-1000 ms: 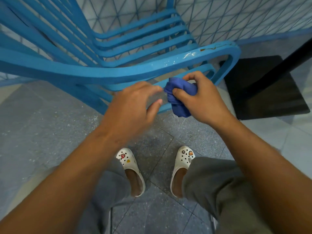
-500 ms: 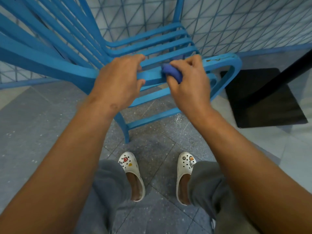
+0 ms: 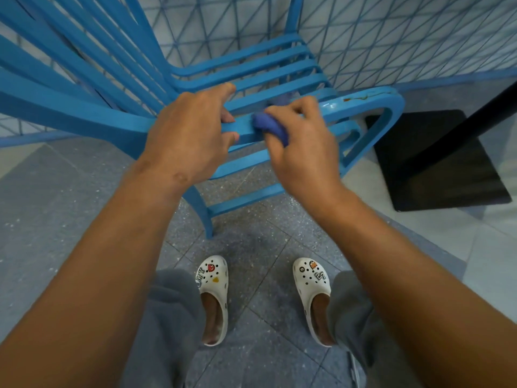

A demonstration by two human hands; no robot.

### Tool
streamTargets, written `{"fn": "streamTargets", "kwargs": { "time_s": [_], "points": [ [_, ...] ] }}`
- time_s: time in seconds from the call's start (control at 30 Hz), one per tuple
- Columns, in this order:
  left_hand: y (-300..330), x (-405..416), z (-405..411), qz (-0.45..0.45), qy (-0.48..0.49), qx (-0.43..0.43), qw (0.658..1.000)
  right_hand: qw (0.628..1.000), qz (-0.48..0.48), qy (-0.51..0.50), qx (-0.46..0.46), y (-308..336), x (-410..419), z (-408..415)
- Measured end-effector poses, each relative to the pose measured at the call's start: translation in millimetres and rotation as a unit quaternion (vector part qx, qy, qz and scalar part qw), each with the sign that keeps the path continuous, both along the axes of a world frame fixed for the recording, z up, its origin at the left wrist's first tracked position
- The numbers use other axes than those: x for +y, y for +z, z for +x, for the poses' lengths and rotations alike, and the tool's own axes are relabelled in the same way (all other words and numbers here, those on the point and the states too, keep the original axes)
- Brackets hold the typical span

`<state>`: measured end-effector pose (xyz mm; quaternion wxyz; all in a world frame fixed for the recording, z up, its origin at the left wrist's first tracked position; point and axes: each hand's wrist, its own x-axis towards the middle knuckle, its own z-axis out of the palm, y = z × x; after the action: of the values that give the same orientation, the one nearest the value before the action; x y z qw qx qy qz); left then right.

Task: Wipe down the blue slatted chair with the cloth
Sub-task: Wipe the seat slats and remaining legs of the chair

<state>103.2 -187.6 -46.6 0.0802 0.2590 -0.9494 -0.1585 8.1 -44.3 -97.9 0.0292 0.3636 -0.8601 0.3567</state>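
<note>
Fingers (image 3: pixel 291 109) of the right hand (image 3: pixel 303 152) are curled tight around a bunched blue cloth (image 3: pixel 270 127), pressing it onto the near armrest (image 3: pixel 246 130) of the blue slatted chair (image 3: pixel 251 71). Beside it, the left hand (image 3: pixel 187 135) clamps the same rail, thumb under and fingers over, steadying the frame. The step in hand looks like wiping the armrest; the next move likely calls for sliding the cloth along the rail toward its curved front end (image 3: pixel 391 107), where chipped, rusty marks show. Nearest the camera, two white clogs (image 3: pixel 214 298) stand on the grey floor (image 3: pixel 56 205). Farther right, a black table base (image 3: pixel 436 161) sits close to the chair's front corner and may crowd the reach there. A tiled wall (image 3: pixel 391 32) stands behind.
</note>
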Motion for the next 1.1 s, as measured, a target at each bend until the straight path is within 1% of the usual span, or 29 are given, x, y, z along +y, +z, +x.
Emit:
{"fn": "streamTargets", "kwargs": {
  "time_s": [0.07, 0.1, 0.23, 0.3, 0.37, 0.47, 0.57, 0.63, 0.7, 0.77, 0.87, 0.97, 1.03, 1.1],
  "points": [
    [0, -1, -1, 0.009, 0.007, -0.001, 1.0, 0.999, 0.003, 0.034, 0.008, 1, -8, 11],
    [0, -1, -1, 0.012, 0.007, -0.002, 1.0, 0.999, -0.001, 0.034, 0.007, 3, -6, 7],
    [3, 2, 1, -0.008, 0.001, -0.006, 1.0, 0.999, -0.015, -0.036, -0.026, 6, 23, -36],
    [3, 5, 1, -0.019, 0.001, -0.007, 1.0, 0.997, -0.032, -0.063, -0.023, 3, 27, -38],
    [3, 7, -1, -0.024, 0.003, -0.007, 1.0, 0.998, -0.027, -0.049, -0.02, 1, 16, -22],
    [2, 7, -4, -0.021, 0.013, -0.008, 1.0, 1.0, -0.008, -0.001, -0.017, 1, -2, 7],
    [2, 7, -3, -0.005, 0.013, -0.004, 1.0, 1.0, -0.004, 0.011, -0.006, 3, 1, 1],
    [2, 7, -2, -0.006, 0.009, -0.001, 1.0, 1.0, 0.003, -0.013, -0.013, 2, 18, -24],
    [1, 8, -1, -0.018, 0.005, -0.002, 1.0, 0.997, -0.017, -0.071, -0.026, 2, 36, -52],
    [0, 9, -2, -0.036, 0.002, -0.002, 0.999, 0.992, -0.036, -0.113, -0.031, 0, 44, -63],
    [-3, 12, -9, -0.052, -0.002, -0.011, 0.999, 0.995, -0.039, -0.08, -0.04, -4, 29, -41],
    [-7, 17, -17, -0.058, -0.009, -0.02, 0.998, 0.999, -0.04, -0.031, -0.011, -9, 15, -15],
    [-10, 18, -21, -0.06, -0.011, -0.021, 0.998, 0.999, -0.033, -0.028, 0.0, -8, 20, -22],
    [-11, 19, -23, -0.058, -0.016, -0.015, 0.998, 0.998, -0.027, -0.056, -0.01, -5, 35, -43]
  ]
}}
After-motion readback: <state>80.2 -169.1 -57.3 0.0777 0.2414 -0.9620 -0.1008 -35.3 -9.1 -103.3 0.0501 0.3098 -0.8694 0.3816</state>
